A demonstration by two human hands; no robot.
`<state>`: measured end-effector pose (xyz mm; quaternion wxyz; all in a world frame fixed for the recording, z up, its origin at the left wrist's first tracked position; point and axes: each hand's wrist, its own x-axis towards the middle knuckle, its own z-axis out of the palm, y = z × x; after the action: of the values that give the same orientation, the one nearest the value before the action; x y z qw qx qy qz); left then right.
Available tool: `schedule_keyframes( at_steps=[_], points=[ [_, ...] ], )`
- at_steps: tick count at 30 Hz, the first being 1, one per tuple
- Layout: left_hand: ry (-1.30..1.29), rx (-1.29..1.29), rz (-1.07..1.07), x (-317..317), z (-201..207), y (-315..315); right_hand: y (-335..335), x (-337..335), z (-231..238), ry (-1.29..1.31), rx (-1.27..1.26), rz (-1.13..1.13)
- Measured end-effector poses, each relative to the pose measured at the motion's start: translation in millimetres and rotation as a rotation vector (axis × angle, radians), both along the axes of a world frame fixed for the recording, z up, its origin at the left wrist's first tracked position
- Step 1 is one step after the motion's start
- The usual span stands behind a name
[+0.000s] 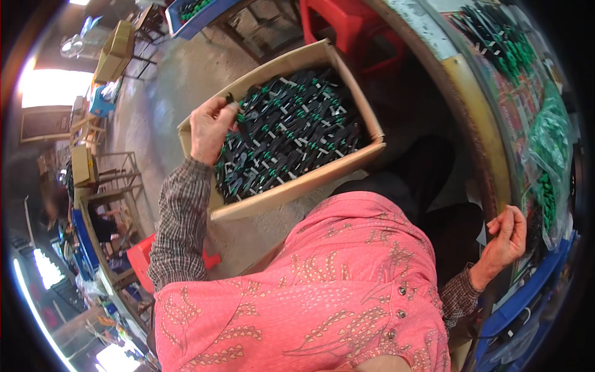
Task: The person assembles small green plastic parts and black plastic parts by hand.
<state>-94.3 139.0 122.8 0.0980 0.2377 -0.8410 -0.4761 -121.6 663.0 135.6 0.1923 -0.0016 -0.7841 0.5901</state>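
Note:
A cardboard box [297,193] full of small black-and-green pieces [291,130] with metal bits stands in front of me on the left. Over its left rim, my left hand [209,129] pinches one black-and-green piece [230,99] between thumb and fingers. The fingers partly cover that piece, so its exact kind is unclear. On the right, by the edge of the worktable [480,118], my right hand [507,240] is held with its fingers curled together. Whatever might be between those fingertips cannot be made out.
More black-and-green pieces [502,46] lie on the worktable, beside a clear plastic bag [550,149] holding green parts. A red plastic stool [338,25] stands beyond the box. Another red stool [140,260] is partly behind my left arm. A blue tray [207,17] sits at the far side.

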Motion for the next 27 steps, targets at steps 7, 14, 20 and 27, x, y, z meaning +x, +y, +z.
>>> schedule_keyframes(
  at_steps=[7,14,20,27],
  points=[
    [-0.093,0.584,-0.497,-36,17,139,-54,15,18,-0.203,0.041,0.13],
    [-0.104,0.951,-0.719,-50,12,245,-64,11,10,-0.377,-0.107,0.374],
    [-0.16,1.007,-0.887,-55,10,295,-45,18,4,-0.467,-0.266,0.408],
    [-0.068,0.799,-0.961,-55,8,314,-37,25,8,-0.506,-0.351,0.35]
  ],
)
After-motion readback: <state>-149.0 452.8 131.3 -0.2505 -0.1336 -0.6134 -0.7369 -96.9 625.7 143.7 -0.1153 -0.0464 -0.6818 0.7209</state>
